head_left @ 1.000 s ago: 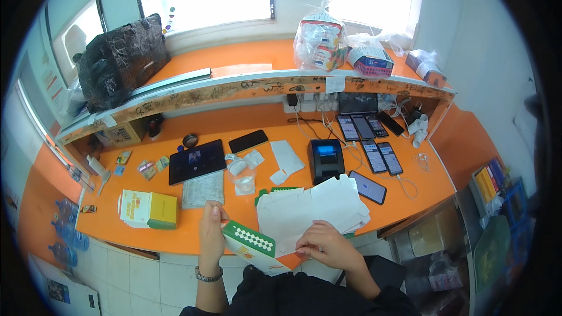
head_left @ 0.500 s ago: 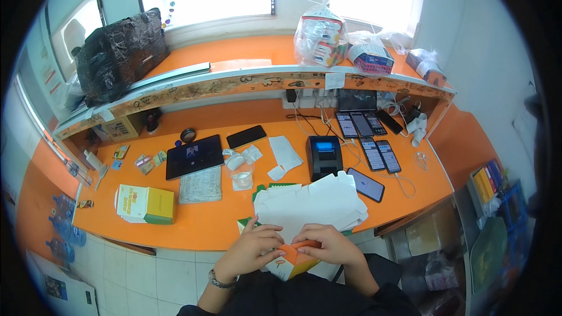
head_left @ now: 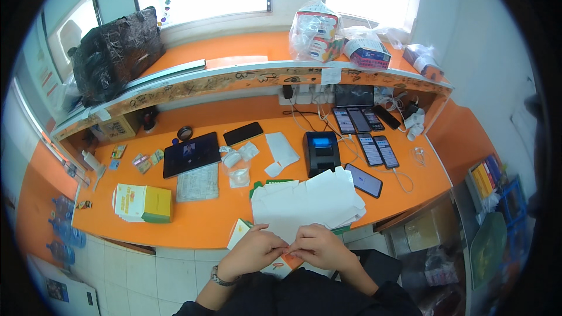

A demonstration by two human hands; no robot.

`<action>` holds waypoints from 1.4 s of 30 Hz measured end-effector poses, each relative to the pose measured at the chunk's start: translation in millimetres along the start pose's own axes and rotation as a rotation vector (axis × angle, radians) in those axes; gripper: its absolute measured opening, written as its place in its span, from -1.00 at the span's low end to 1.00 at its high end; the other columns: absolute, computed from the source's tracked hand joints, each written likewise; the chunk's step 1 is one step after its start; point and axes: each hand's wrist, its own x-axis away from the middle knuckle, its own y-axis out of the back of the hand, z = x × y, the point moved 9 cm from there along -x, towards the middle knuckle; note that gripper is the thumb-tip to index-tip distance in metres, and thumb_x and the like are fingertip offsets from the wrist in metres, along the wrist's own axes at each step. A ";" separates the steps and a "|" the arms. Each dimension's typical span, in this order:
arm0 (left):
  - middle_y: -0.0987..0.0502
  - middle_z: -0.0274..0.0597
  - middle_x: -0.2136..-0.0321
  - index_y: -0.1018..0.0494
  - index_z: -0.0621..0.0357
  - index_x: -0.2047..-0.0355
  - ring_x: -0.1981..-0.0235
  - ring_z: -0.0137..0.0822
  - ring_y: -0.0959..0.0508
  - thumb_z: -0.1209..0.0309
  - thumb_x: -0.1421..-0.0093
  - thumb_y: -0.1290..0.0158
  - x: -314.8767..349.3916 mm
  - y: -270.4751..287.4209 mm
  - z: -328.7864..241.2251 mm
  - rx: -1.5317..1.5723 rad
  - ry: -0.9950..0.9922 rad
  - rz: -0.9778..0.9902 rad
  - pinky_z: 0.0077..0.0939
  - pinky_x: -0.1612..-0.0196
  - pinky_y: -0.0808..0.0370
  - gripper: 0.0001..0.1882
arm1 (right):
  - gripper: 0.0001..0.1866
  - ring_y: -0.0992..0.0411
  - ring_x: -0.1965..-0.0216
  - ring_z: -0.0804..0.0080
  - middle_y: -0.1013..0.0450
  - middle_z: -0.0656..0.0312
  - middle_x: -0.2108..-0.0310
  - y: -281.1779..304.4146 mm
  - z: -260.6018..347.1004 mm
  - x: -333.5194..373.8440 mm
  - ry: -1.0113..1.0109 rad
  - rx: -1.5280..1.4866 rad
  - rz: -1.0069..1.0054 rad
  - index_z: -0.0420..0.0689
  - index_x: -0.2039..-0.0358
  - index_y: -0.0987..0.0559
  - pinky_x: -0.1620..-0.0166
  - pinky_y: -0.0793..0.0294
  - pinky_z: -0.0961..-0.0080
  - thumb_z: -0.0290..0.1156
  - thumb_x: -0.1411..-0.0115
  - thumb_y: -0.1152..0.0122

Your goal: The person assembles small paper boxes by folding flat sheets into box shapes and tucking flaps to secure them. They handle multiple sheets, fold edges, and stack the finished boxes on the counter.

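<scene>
Close to my body, at the desk's front edge, both hands pinch the top of a small orange-and-white carton. My left hand has its fingers closed on the upper left edge. My right hand grips from the other side, its fingertips almost meeting the left ones. The fingers and knuckles cover much of the carton. Just beyond the hands lies a pile of flat white cardboard sheets, with green edges showing beneath it. A white-and-green carton piece sticks out beside my left hand.
Stacked yellow, white and green folded cartons lie at the left. A tablet, a notepad and a clear plastic cup sit mid-desk. A black receipt printer stands right of centre, near several phones with cables.
My hands have drawn closer together over the carton's top, and the fingers of my left hand have curled in. Less of the carton shows now. The view has shifted slightly.
</scene>
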 end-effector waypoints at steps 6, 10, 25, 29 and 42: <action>-0.56 -0.13 0.49 -0.58 0.14 0.33 0.33 -0.16 -0.54 0.45 -0.16 0.01 2.3 0.5 -11.5 -0.062 -0.044 0.007 -0.09 -0.18 -0.21 -0.83 | -0.92 -0.40 0.41 0.46 -0.38 0.41 0.52 -1.6 10.2 2.1 0.047 0.179 0.009 -0.04 0.53 -0.56 0.20 -0.31 0.46 -0.42 0.02 -0.33; -0.54 -0.10 0.52 -0.58 0.14 0.35 0.34 -0.15 -0.54 0.46 -0.14 0.05 3.8 -8.1 -15.2 -0.050 -0.045 0.030 -0.11 -0.14 -0.24 -0.81 | -0.88 -0.40 0.41 0.49 -0.38 0.41 0.52 -8.8 5.4 5.6 -0.023 0.231 0.116 -0.05 0.57 -0.54 0.18 -0.29 0.46 -0.39 0.00 -0.32; -0.44 -0.17 0.57 -0.46 0.19 0.48 0.40 -0.16 -0.44 0.37 -0.16 -0.07 17.9 25.8 -7.2 0.088 -0.094 -0.100 -0.33 0.07 -0.31 -0.85 | -0.39 -0.34 -0.06 0.21 -0.40 0.13 0.00 24.8 -30.4 11.8 -0.242 -0.060 -0.001 -0.16 -0.07 -0.43 -0.14 -0.25 0.37 -0.39 0.04 -0.39; -0.50 -0.16 0.39 -0.45 0.21 0.39 0.24 -0.15 -0.49 0.46 -0.15 -0.05 25.7 54.9 9.2 0.216 0.008 -0.304 -0.25 0.00 -0.32 -0.92 | -0.15 -0.30 -0.11 0.21 -0.33 0.08 -0.08 2.7 -34.5 7.7 -0.214 -0.406 -0.077 -0.19 -0.23 -0.19 -0.17 -0.23 0.34 -0.40 0.06 -0.41; -0.16 -0.02 -0.25 0.03 0.19 -0.30 -0.27 -0.09 -0.16 -0.11 -0.11 -0.09 70.9 59.6 132.9 1.499 -0.144 -0.675 -0.14 -0.27 -0.14 -0.06 | -0.64 -0.44 0.04 0.26 -0.43 0.09 0.06 -58.1 -113.4 -36.7 -0.121 -1.634 -0.585 -0.19 0.01 -0.39 -0.02 -0.44 0.30 -0.20 -0.36 0.16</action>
